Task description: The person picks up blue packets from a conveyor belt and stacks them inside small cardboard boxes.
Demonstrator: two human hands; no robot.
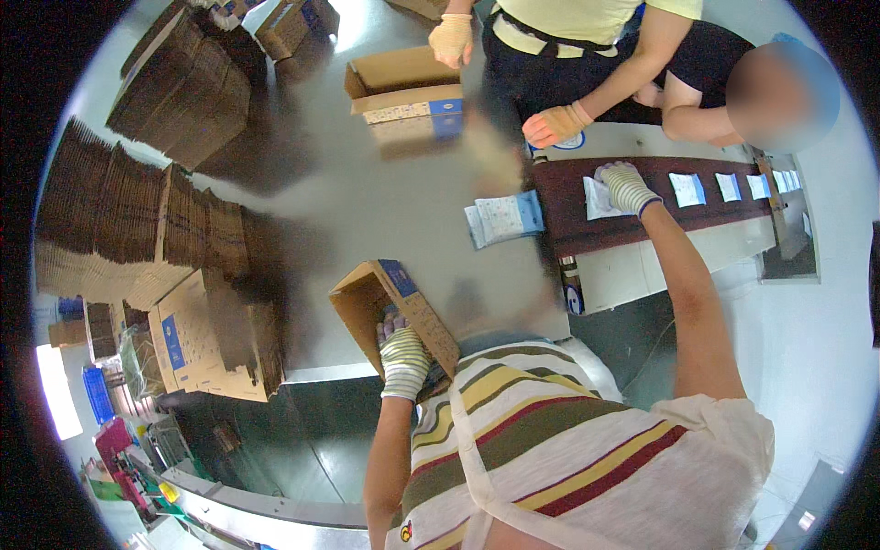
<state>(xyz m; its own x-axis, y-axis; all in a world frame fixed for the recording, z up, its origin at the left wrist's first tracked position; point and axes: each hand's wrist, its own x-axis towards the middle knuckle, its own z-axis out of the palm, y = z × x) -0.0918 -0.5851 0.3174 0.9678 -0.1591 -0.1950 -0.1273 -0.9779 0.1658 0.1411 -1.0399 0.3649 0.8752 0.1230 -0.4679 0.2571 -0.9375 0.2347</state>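
The left hand [403, 359] is set into the open cardboard box [424, 323], fingers slightly bent; whether anything is gripped cannot be told. Overlapping packets [507, 218] are laid beside the dark belt [566, 229]. On it, a white packet [596, 203] is partly covered by the half-curled right hand [628, 190]; its hold cannot be told. The packet is best grasped flat, uncreased, with the box kept steady.
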